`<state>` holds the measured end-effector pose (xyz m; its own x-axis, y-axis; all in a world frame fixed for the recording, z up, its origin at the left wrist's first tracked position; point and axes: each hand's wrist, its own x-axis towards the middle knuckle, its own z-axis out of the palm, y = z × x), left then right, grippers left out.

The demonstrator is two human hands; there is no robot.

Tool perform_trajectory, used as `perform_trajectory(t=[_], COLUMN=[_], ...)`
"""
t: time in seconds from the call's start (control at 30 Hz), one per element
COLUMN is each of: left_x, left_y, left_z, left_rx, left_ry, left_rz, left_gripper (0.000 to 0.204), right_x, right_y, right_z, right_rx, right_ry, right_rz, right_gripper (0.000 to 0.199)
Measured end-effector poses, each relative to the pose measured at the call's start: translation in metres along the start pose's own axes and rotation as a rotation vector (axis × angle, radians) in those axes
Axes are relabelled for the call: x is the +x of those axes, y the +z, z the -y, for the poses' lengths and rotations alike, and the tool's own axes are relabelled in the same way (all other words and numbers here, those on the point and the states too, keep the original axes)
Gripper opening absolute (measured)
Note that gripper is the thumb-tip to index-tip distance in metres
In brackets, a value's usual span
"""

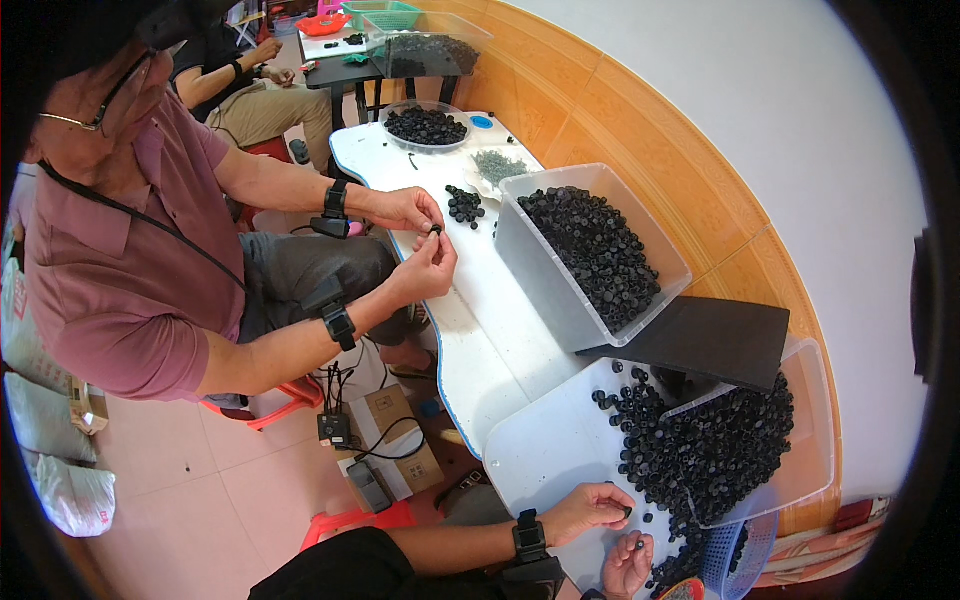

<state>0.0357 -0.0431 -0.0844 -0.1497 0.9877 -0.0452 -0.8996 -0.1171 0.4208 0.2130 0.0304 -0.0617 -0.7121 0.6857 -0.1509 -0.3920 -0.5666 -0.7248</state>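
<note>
At the lower edge, my left hand (pixel 592 510) pinches a small black round part (pixel 627 511) between thumb and fingertips. Just below it, my right hand (pixel 628 566) has its fingers curled, with another small black part (pixel 640 545) at the fingertips. Both hands are over the near end of a white table (pixel 540 470). Beside them spreads a large heap of the same small black parts (pixel 690 450), spilling from a tipped clear plastic bin (pixel 812 440). The parts are too small to tell their exact kind.
A blue basket (pixel 720 560) stands right of my hands. A dark flat board (pixel 710 335) leans across the tipped bin. Beyond is a full translucent bin (pixel 545 265). To the left, a co-worker in a pink shirt (pixel 130 270) handles a small black part; another person (pixel 230 80) sits behind.
</note>
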Motion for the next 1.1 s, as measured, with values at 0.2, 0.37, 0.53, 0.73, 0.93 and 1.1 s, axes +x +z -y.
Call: perform_trajectory(t=[0.2,0.37,0.53,0.73,0.93,1.1], left_x=[0.0001,-0.0007,-0.0008,0.0001,0.0008,0.0009], left_y=[-0.0009,0.0012,0.0,-0.0002,-0.0016,-0.0018], left_z=[0.001,-0.0009,-0.0002,0.0008,0.0016,0.0021], left_rx=[-0.006,0.01,0.024,0.024,0.025,0.019], left_ry=[0.015,0.021,0.025,0.015,0.017,0.025], left_rz=[0.011,0.007,0.013,0.014,0.013,0.02], left_gripper=[0.025,0.025,0.025,0.025,0.024,0.024], right_x=[0.0001,-0.0004,-0.0014,-0.001,-0.001,-0.001], right_y=[-0.0002,-0.0024,-0.0028,-0.002,-0.0001,-0.0003], right_z=[0.0003,0.001,0.0011,0.0012,0.0017,0.0018], right_rx=[-0.005,-0.008,-0.028,-0.047,-0.019,-0.017], right_ry=[0.001,0.002,0.009,0.004,0.024,0.027], right_rz=[-0.004,0.009,-0.005,0.009,-0.011,0.007], right_gripper=[0.013,0.012,0.011,0.012,0.012,0.013])
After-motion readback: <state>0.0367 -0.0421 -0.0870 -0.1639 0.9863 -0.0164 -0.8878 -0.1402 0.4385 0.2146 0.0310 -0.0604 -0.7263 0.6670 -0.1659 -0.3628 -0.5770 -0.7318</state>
